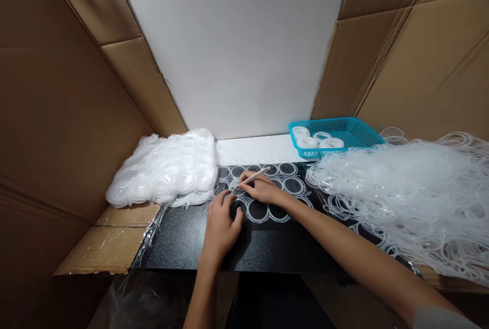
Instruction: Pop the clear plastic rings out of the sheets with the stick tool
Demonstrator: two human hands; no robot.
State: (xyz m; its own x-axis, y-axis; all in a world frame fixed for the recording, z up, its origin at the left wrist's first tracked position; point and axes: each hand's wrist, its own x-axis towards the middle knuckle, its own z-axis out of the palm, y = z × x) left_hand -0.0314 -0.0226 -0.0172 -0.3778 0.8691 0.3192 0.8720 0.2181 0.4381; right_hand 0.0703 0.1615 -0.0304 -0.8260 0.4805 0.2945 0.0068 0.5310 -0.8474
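On the black work surface lies a translucent sheet of joined rings (258, 210), its circles set in rows. My right hand (257, 186) pinches a thin white pen-like stick (255, 176), with its lower end at a ring near the left side of the sheet. I cannot make out the tip of the stick. My left hand (222, 222) rests at the sheet's near left part, fingers apart and fingertips touching the rings. It grips nothing that I can see.
A stack of white ring sheets (168, 168) stands on the left. On the right is a large loose heap of translucent ring-shaped strips (405, 191). Behind it, a blue basket (357, 138) holds several white rings (306, 142). Cardboard walls (126, 79) flank both sides.
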